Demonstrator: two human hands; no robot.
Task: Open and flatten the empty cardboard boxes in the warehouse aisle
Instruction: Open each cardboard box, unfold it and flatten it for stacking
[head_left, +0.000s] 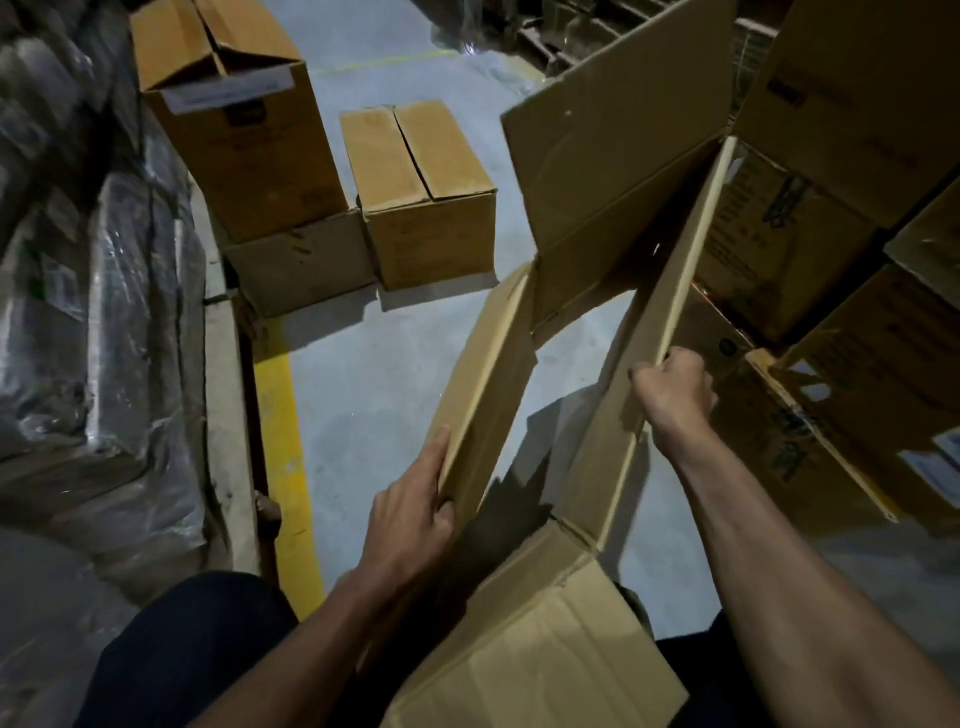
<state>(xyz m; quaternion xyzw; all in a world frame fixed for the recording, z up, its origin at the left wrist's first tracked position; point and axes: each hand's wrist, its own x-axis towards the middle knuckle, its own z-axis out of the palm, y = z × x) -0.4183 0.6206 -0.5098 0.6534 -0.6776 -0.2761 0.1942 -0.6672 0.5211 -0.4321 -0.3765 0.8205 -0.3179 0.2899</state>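
the opened box (613, 291) hangs between the two hands over the grey floor (374, 374), its bottom gone so the floor shows straight through the tube. its long axis runs away from the person, from the lap toward the stacked cartons (810, 249) on the right. the near flap (540, 649) lies bent down across the person's legs and the far flap (618, 109) stands up at the other end.

the left hand (410, 519) is on the left wall (488, 395), fingers laid straight along its outer face with the thumb hooked over the upper edge, so that grip is flat and pressing more than clamped. the right hand (672, 389) is curled tight over the top edge of the right wall (665, 332), a closed grip on the cardboard. the right hand sits farther along the box than the left, which holds nearer the body.

the two walls stand apart, wide at the near end and converging toward the far corner. the coming move probably turns on that gap: the walls need to be brought together sideways so the tube collapses along its diagonal corners. each hand already holds its own wall, so neither needs to reach.

two closed boxes (421, 192) and a taller one (234, 119) wait on the floor ahead left, beside the yellow line (283, 441).
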